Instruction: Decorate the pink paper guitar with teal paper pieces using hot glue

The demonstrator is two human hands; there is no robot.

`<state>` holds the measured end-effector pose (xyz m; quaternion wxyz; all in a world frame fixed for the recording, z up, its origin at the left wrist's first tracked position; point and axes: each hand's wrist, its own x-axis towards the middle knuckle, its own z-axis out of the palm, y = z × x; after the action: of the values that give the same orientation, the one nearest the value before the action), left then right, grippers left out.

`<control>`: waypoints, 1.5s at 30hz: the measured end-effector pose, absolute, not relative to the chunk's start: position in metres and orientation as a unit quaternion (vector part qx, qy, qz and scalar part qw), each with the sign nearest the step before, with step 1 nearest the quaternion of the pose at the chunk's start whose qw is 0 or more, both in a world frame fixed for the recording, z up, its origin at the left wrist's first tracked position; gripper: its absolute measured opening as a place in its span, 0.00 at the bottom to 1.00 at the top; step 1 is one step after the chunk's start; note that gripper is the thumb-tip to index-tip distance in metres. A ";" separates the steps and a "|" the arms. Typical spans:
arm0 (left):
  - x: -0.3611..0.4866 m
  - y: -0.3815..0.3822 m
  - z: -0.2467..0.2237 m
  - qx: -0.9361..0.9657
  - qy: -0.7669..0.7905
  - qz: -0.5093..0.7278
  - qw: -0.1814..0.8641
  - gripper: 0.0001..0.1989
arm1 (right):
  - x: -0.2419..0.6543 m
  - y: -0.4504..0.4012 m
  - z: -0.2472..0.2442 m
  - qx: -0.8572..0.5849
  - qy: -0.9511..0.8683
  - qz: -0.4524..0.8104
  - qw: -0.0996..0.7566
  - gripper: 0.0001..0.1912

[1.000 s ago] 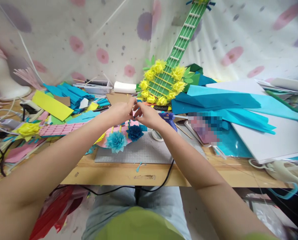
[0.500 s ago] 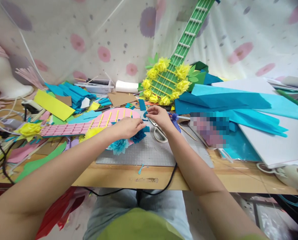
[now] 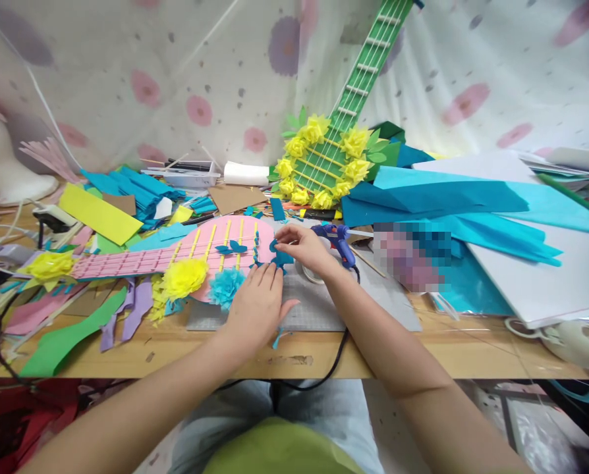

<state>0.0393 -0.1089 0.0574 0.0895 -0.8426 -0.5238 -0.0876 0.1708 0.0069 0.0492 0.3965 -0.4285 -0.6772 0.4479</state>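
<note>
A pink paper guitar point(image 3: 215, 230) lies across the table, its neck toward the left. My left hand point(image 3: 259, 299) rests with fingers stretched flat at the right end of its body, over a dark blue paper flower that is mostly hidden. Between the thumb and fingertips of my right hand point(image 3: 304, 249) is a small dark blue paper piece point(image 3: 273, 245), at the body's right edge. Dark blue paper leaves point(image 3: 232, 247) sit on the yellow strips. Along the near edge are a light blue paper flower point(image 3: 226, 287) and a yellow paper flower point(image 3: 184, 276). Scissors point(image 3: 310, 273) lie partly under my right wrist.
A blue glue gun point(image 3: 341, 242) lies right of my right hand on the grey cutting mat point(image 3: 373, 306). A green paper guitar point(image 3: 348, 125) with yellow flowers leans at the back. Blue paper sheets point(image 3: 437, 201) are piled right, paper strips point(image 3: 131, 191) left.
My left hand has moved down and right, from above the guitar body onto its right end, uncovering the dark blue leaves. My right hand has brought its blue piece slightly left and down.
</note>
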 end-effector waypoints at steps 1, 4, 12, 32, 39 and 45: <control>0.040 -0.112 0.054 -0.839 -0.528 -0.095 0.091 0.29 | 0.170 0.005 0.048 -0.432 -0.679 0.441 0.397 0.07; 0.041 -0.117 0.046 -0.829 -0.541 -0.116 0.082 0.29 | 0.167 -0.001 0.046 -0.441 -0.678 0.424 0.407 0.06; 0.043 -0.122 0.040 -0.814 -0.556 -0.158 0.060 0.27 | 0.159 -0.008 0.039 -0.433 -0.703 0.396 0.402 0.05; 0.041 -0.124 0.040 -0.812 -0.559 -0.164 0.050 0.26 | 0.163 -0.011 0.044 -0.430 -0.732 0.412 0.331 0.06; 0.040 -0.124 0.039 -0.813 -0.554 -0.169 0.057 0.25 | 0.166 -0.009 0.046 -0.404 -0.712 0.474 0.323 0.07; 0.041 -0.123 0.040 -0.812 -0.558 -0.161 0.065 0.26 | 0.164 -0.011 0.047 -0.405 -0.740 0.434 0.316 0.06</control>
<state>0.0406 -0.1229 0.0399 0.0653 -0.8116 -0.5576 -0.1613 0.1638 -0.0113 0.0471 0.3160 -0.4054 -0.7400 0.4337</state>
